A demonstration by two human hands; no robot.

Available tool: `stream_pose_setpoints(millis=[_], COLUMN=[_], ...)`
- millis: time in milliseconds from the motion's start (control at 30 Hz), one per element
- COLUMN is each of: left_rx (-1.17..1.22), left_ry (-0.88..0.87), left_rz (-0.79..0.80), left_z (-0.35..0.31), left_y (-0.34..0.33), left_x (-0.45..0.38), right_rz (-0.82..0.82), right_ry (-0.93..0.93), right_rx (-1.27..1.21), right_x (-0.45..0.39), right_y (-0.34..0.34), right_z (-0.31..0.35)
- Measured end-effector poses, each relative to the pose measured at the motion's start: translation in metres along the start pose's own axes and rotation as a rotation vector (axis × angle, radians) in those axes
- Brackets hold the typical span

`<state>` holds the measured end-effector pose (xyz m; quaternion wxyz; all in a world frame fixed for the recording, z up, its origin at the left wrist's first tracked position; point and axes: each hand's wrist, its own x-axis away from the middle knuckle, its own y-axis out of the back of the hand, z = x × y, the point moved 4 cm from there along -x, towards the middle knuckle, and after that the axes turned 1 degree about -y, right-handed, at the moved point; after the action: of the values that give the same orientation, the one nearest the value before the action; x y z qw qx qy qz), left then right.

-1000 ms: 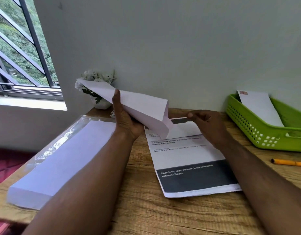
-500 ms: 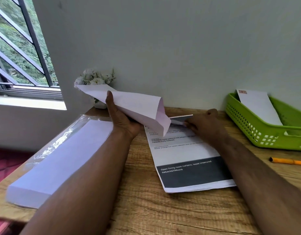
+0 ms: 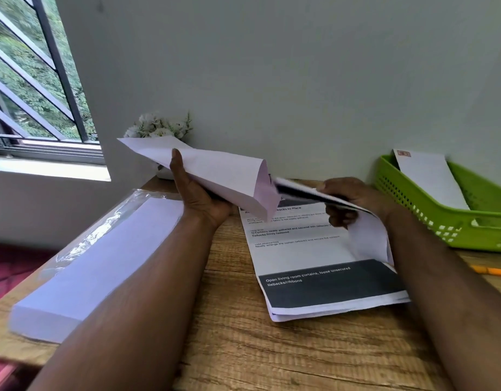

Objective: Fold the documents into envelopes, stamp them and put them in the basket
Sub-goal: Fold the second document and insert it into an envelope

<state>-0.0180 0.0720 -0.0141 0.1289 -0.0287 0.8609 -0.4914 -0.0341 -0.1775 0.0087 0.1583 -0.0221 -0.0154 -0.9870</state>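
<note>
— What moved? Your right hand (image 3: pixel 353 203) has lifted the top document (image 3: pixel 365 230) off the stack (image 3: pixel 322 266), pinching its far edge.

— And the envelope (image 3: pixel 215 170)? Your left hand (image 3: pixel 198 198) grips it, mouth open, above the desk's (image 3: pixel 243 348) far edge.

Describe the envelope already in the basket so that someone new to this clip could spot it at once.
Look to the far right of the wooden desk, where a green perforated basket sits against the wall. Leaning inside it is a long white envelope, its upper end above the rim. Unlike the white envelope held open in the left hand, it carries a small reddish stamp at its top corner.
</note>
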Motion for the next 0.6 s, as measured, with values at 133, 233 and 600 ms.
stream_pose_setpoints(millis=[133,233,600], left_rx=[-0.016,-0.008,0.109], left_ry=[0.02,0.044,0.11], left_rz=[0.029,0.061,0.087], left_z=[0.002,0.005,0.01], left_y=[0.0,-0.002,-0.001], left_x=[-0.002,-0.003,-0.003], right_rz=[-0.046,-0.108,-0.284], right_ry=[-0.149,-0.136,0.067], right_rx=[0.068,0.021,0.147], right_x=[-0.004,-0.005,-0.002], right_y=[0.002,0.003,-0.012], right_z=[-0.013,-0.015,-0.008])
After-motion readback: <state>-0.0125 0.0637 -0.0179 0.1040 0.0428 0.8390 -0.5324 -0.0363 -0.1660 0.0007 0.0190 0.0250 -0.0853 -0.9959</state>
